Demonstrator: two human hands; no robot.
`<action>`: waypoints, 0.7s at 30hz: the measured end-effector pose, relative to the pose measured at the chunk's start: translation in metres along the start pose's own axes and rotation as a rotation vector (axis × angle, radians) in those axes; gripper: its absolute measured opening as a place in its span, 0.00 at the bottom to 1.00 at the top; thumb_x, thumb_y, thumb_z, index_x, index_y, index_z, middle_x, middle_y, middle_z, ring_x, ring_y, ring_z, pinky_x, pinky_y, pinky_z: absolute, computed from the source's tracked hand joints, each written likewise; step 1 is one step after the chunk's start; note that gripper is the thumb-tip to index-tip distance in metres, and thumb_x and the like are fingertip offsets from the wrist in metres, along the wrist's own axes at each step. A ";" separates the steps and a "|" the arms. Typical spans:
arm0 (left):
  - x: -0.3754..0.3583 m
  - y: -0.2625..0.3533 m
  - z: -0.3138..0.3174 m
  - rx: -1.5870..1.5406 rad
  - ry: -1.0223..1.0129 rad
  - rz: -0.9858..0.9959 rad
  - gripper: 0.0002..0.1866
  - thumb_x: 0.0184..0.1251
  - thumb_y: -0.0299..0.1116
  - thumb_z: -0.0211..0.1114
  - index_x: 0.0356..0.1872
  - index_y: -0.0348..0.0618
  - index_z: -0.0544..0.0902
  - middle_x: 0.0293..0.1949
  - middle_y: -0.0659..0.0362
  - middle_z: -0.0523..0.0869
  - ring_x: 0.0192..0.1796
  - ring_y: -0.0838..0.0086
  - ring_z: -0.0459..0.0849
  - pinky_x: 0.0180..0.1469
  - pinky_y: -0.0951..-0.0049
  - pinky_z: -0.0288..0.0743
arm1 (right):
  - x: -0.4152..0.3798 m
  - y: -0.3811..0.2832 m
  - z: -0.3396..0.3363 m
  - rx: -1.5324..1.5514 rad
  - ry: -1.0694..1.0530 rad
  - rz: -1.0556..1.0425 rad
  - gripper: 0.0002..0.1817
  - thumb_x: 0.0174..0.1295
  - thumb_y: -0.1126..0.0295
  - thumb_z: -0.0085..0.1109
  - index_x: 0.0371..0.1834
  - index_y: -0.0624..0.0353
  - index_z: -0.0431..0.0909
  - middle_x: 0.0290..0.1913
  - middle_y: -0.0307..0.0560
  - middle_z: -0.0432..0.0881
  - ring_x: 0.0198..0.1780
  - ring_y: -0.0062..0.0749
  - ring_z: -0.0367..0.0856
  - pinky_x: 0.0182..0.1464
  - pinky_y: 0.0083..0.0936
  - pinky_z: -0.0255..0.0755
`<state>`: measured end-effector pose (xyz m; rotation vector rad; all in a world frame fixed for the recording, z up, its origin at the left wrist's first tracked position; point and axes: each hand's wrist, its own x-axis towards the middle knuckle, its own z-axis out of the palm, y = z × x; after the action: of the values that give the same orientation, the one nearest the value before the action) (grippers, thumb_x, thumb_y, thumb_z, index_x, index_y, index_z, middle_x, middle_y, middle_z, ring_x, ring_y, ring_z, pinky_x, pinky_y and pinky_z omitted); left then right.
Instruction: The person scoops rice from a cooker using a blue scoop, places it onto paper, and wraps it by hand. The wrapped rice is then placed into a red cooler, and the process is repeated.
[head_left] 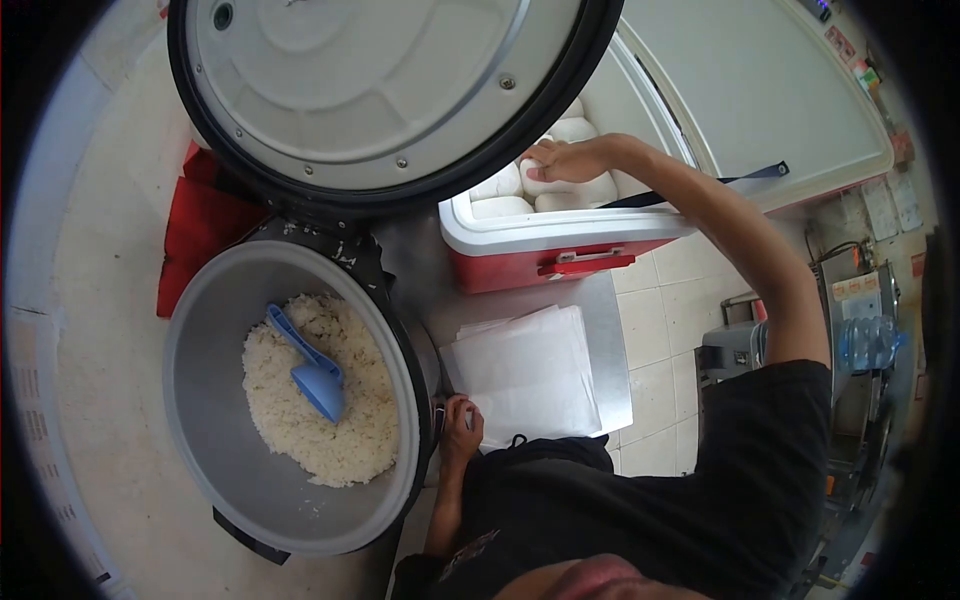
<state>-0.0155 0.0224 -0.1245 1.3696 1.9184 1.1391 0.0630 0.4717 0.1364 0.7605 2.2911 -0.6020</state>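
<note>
My right hand [558, 160] reaches into a red cooler box [520, 262] with a white rim and closes on one of the white wrapped bundles [502, 184] stacked inside. My left hand [462, 424] rests, fingers curled, on the near corner of a stack of white paper sheets [530, 370], right beside the big rice cooker. The cooker's grey pot [205, 400] holds cooked white rice [345, 440]. A blue plastic scoop [312, 368] lies in the rice.
The cooker's round lid [380, 90] stands open above the pot. The cooler's white lid [760, 90] is tipped back to the right. A red cloth [200, 235] lies behind the cooker. The paper lies on a steel tabletop [610, 300]. A water bottle [868, 342] stands far right over the tiled floor.
</note>
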 end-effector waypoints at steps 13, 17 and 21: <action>-0.007 0.009 -0.006 0.069 0.173 0.219 0.07 0.56 0.25 0.63 0.35 0.38 0.76 0.43 0.50 0.78 0.43 0.57 0.82 0.41 0.64 0.78 | -0.091 -0.029 -0.033 -0.222 0.504 0.016 0.21 0.71 0.57 0.42 0.50 0.64 0.75 0.53 0.56 0.76 0.56 0.48 0.74 0.60 0.37 0.65; -0.023 0.064 -0.045 0.442 0.212 0.630 0.05 0.51 0.24 0.65 0.29 0.41 0.78 0.33 0.57 0.83 0.35 0.64 0.84 0.36 0.69 0.79 | -0.166 -0.137 -0.025 -0.240 0.512 -0.155 0.07 0.63 0.69 0.53 0.38 0.59 0.78 0.37 0.46 0.82 0.44 0.38 0.80 0.49 0.32 0.71; -0.050 0.150 -0.109 0.231 0.436 0.508 0.08 0.52 0.26 0.66 0.33 0.42 0.78 0.36 0.58 0.83 0.32 0.69 0.83 0.34 0.71 0.79 | -0.143 -0.250 0.000 -0.195 0.337 -0.679 0.03 0.61 0.77 0.52 0.37 0.60 0.75 0.35 0.45 0.81 0.43 0.37 0.80 0.49 0.34 0.70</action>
<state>-0.0096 -0.0404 0.0569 1.9389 2.1095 1.6003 -0.0103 0.2382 0.2888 -0.0410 2.8779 -0.5528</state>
